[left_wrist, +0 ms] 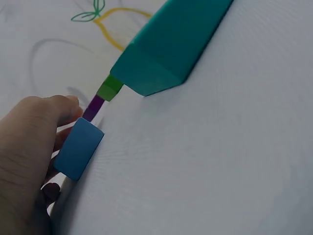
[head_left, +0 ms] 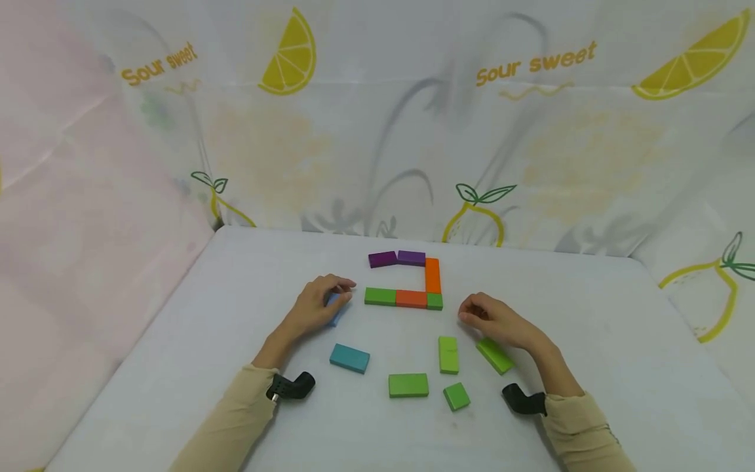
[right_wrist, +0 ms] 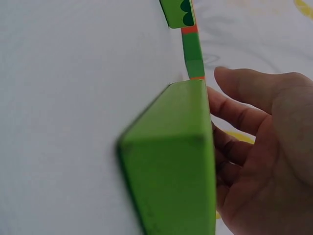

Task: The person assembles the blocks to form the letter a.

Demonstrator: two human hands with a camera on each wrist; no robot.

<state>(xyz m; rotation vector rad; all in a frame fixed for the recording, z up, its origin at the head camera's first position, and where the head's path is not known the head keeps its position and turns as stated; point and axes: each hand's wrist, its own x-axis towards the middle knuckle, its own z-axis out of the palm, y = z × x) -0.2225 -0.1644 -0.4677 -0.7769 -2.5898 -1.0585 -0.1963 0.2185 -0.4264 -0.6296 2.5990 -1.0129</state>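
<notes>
On the left of the table, my left hand (head_left: 318,303) lies over a blue block (left_wrist: 79,149), its thumb crossing above the block in the head view. In the left wrist view the block hides part of the fingers, and I see no pinch on it. To the right, my right hand (head_left: 497,320) rests loosely curled with nothing held. Just below it lies a lime-green block (head_left: 495,356), which looms large in the right wrist view. Between and beyond the hands, a partial frame joins purple blocks (head_left: 411,257), orange blocks (head_left: 433,275) and green blocks (head_left: 380,297).
Nearer to me lie a teal block (head_left: 350,358), a green rectangular block (head_left: 408,385), an upright-lying lime block (head_left: 448,355) and a small green block (head_left: 457,396). A lemon-printed cloth (head_left: 366,131) hangs behind the white table (head_left: 236,282).
</notes>
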